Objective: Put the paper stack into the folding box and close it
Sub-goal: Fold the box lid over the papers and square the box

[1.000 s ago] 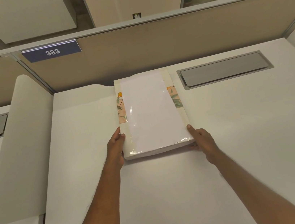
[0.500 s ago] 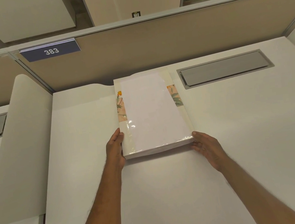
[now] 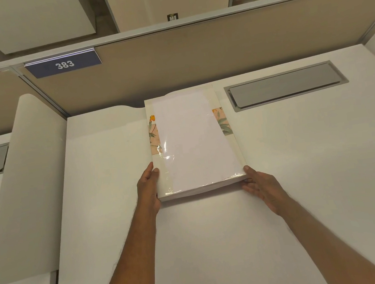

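A white paper stack [image 3: 192,138] wrapped in shiny clear film lies on top of a flat cream folding box [image 3: 223,124] with a flower-patterned band, in the middle of the white desk. My left hand [image 3: 148,187] holds the near left corner, thumb on the box's top edge. My right hand [image 3: 261,185] touches the near right corner, fingers curled under the edge and thumb against the side. The near right end of the stack sits slightly raised off the desk.
A beige partition [image 3: 193,52] with a "383" sign [image 3: 63,64] runs behind the desk [image 3: 306,173]. A grey cable hatch [image 3: 285,86] is set in the desk right of the box. A rounded white divider panel [image 3: 24,188] stands at the left.
My right hand has slid from the side of the near right corner to lower and partly under it. My left hand has stayed at the left corner.
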